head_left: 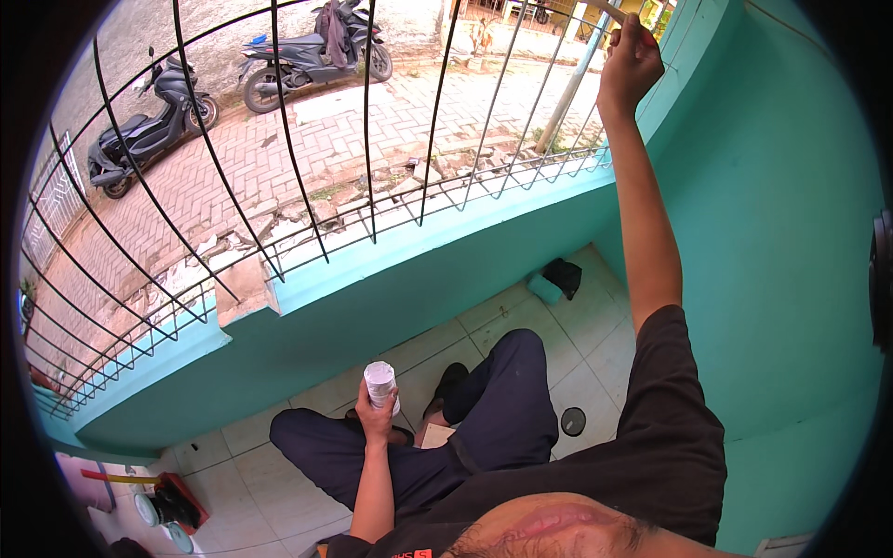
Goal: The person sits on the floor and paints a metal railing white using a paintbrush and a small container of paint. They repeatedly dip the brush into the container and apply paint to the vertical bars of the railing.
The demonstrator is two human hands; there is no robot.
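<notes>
My left hand (375, 416) is wrapped round a white, roughly cylindrical container (380, 379), held upright above my crossed legs (498, 395). My right arm is stretched far up to the right. At its end my right hand (633, 67) is closed round a thin light-brown handle (606, 9), close to the top of the black window bars (437, 102). The far end of this handle runs out of the picture, so its kind cannot be made out. A small beige flat piece (435, 435) lies between my legs.
A turquoise ledge (400, 240) runs under the bars, with a turquoise wall (772, 205) on the right. On the tiled floor lie a black bag (562, 276), a round dark lid (573, 421) and a red dustpan (182, 500). Two motorbikes (307, 63) stand outside.
</notes>
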